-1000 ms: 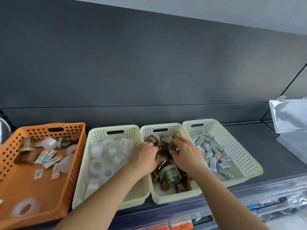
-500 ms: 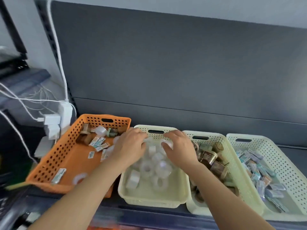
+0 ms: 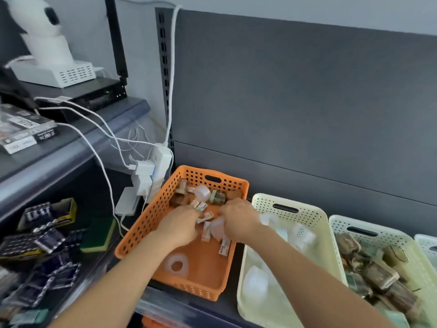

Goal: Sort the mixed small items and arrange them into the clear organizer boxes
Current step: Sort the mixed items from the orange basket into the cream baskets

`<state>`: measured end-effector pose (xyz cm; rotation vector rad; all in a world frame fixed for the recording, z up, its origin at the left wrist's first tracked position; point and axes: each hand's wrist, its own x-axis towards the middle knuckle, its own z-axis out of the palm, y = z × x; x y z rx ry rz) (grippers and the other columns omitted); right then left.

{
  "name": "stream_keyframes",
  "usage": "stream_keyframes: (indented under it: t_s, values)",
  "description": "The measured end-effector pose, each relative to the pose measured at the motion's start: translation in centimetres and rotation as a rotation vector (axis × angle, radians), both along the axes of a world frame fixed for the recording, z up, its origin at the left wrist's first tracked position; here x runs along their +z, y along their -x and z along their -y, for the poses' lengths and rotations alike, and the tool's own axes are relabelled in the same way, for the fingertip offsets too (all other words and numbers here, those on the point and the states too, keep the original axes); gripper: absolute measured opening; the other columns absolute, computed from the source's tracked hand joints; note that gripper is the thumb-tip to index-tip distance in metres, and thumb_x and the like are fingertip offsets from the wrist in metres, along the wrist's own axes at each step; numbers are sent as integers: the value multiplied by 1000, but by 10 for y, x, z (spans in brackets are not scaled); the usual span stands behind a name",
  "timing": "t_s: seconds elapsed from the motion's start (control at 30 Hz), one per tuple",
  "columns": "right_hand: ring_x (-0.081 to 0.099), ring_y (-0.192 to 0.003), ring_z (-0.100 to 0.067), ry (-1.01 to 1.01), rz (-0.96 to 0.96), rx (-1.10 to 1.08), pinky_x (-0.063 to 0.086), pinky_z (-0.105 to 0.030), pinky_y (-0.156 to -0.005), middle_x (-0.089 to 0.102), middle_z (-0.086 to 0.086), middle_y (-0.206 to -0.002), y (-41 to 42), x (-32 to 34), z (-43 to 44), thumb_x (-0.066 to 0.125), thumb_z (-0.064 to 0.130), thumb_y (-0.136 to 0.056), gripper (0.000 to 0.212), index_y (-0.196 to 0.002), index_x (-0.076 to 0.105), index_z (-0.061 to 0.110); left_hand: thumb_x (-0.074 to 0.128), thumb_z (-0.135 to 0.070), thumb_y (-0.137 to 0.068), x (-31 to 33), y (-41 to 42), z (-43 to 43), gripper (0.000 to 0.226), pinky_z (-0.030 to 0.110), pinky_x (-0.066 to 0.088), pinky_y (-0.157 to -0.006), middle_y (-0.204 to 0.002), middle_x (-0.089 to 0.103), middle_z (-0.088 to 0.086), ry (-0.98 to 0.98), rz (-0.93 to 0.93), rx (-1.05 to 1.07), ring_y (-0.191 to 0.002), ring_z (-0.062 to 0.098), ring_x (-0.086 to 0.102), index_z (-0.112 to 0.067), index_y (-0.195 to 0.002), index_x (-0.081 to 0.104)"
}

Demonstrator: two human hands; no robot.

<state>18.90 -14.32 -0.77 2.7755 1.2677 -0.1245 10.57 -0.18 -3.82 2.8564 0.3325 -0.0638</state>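
The orange basket (image 3: 151,223) holds mixed items: brown tape rolls (image 3: 182,189), a clear tape roll (image 3: 176,266) lying flat, and several small packets (image 3: 224,248). Both my hands are inside it. My left hand (image 3: 179,224) has its fingertips curled at some packets (image 3: 201,206); I cannot see whether it grips one. My right hand (image 3: 238,221) is curled around a translucent tape roll (image 3: 216,229). To the right, a cream basket (image 3: 327,235) holds clear tape rolls, and another cream basket (image 3: 380,229) holds brown tape rolls.
A third cream basket (image 3: 426,241) shows at the right edge. A white power strip with plugs (image 3: 151,176) and loose cables hang just left of the orange basket. The left shelves carry battery packs (image 3: 42,235), a sponge (image 3: 99,235), a black router (image 3: 94,95) and a white camera (image 3: 42,31).
Both hands moved left, from the brown-tape basket over the clear-tape basket into the orange basket. The view swung left with them, bringing the power strip and side shelves into sight.
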Motion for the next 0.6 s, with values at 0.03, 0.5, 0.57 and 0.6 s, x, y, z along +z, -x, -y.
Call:
stream_keyframes:
  t_s: [0.03, 0.5, 0.57, 0.6]
  values:
    - [51, -108, -26, 53, 14, -14, 44, -34, -91, 59, -6, -110, -3, -2, -6, 55, 11, -83, 28, -109, 64, 15, 59, -15, -84, -4, -2, 0, 40, 34, 52, -77, -119, 58, -3, 36, 6, -45, -101, 20, 58, -30, -121, 61]
    - [53, -101, -25, 94, 129, -77, 38, -34, -90, 60, -6, -107, -26, -18, -31, 51, 16, -88, 19, -98, 66, 15, 69, -36, -83, -11, -18, -9, 22, 25, 45, -77, -104, 49, -9, 303, 66, -41, -87, 8, 51, -25, -103, 72]
    - [54, -97, -23, -17, 88, -73, 40, -33, -89, 61, -2, -98, -24, -15, -26, 51, 18, -87, 11, -85, 62, 19, 70, -40, -81, -1, -13, -14, 24, 27, 44, -79, -101, 51, -12, 361, 125, 5, -87, 5, 50, -24, -99, 72]
    - [54, -96, -23, -98, 55, -72, 41, -33, -89, 60, 0, -93, -23, -13, -22, 52, 17, -87, 9, -80, 57, 20, 69, -39, -82, 4, -11, -15, 22, 28, 44, -81, -101, 53, -12, 384, 167, 26, -87, 5, 51, -23, -97, 72]
